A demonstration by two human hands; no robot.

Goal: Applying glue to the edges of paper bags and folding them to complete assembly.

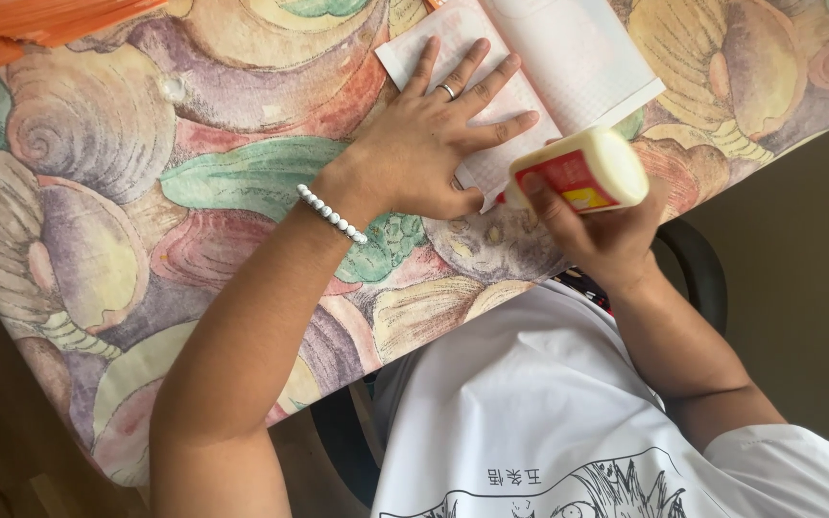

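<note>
The left hand (pixel 438 134) lay flat and fully spread on a sheet of white paper (pixel 491 105), palm down, gripping nothing, its 4 fingers fanned toward the top of the frame and the thumb pointing along the sheet's near edge. A plain ring sat on 1 finger, and a bracelet of small white beads (pixel 331 213) circled the wrist. The paper looked thin and smooth, with faint pale-pink print too blurred to read; a second white sheet (pixel 578 48) overlapped it and ran out of the top of the frame.

The right hand (pixel 606 235) was curled around a glue bottle (pixel 582 171), a rounded cream-coloured plastic cylinder with a red and yellow label. The bottle was tilted with its nozzle end down toward the paper's near edge, just beside the left thumb; the tip itself was too small and hidden to make out, so contact with the paper could not be told.

Under everything stretched a tablecloth (pixel 146 192) with a soft, painted look of shells and leaves in mauve, green and ochre. An orange, ribbed thing (pixel 31 24) was cut off at the top left corner. A black chair (pixel 702 269) edge showed behind the white printed shirt (pixel 549 412)
</note>
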